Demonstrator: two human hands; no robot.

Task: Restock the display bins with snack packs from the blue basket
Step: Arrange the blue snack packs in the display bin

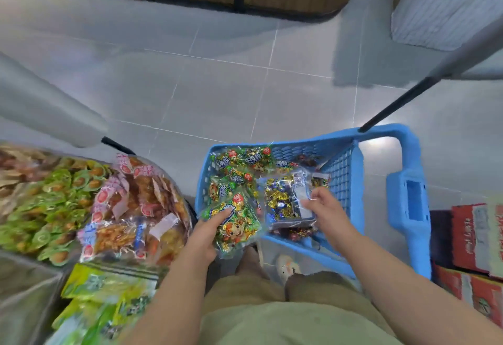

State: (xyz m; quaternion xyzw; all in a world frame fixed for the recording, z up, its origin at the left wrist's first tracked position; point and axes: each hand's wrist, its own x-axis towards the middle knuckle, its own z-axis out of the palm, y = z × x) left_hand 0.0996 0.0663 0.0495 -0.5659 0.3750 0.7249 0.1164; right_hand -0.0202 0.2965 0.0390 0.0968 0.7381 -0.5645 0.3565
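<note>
Olive-green clothing and two bare forearms fill the lower edge of the head view, above a pale shoe (286,265) on the grey tiled floor (217,86). Left hand (211,231) grasps a green snack pack (239,229) at the near-left corner of the blue basket (381,133), fingers laid across the pack's face; the thumb is hidden beneath it. Right hand (328,210) reaches into the basket and pinches the edge of a clear bag of foil-wrapped sweets (284,200), fingers curled on the film. Further green packs (239,162) lie against the basket's far-left wall, and dark-wrapped sweets show near the far and near walls; a black handle pole (394,105) rises from the far rim. Display bins (16,284) stand to the left, just beside the basket, already piled with green-wrapped snacks (49,203), red-and-pink packs (136,195) and, nearer, yellow-green packs (109,287). Red cartons (476,238) are stacked at the right. Judged from this layout, restocking is under way but incomplete: the bins look well filled, yet several packs remain in the basket and both held packs have still to reach a bin.
</note>
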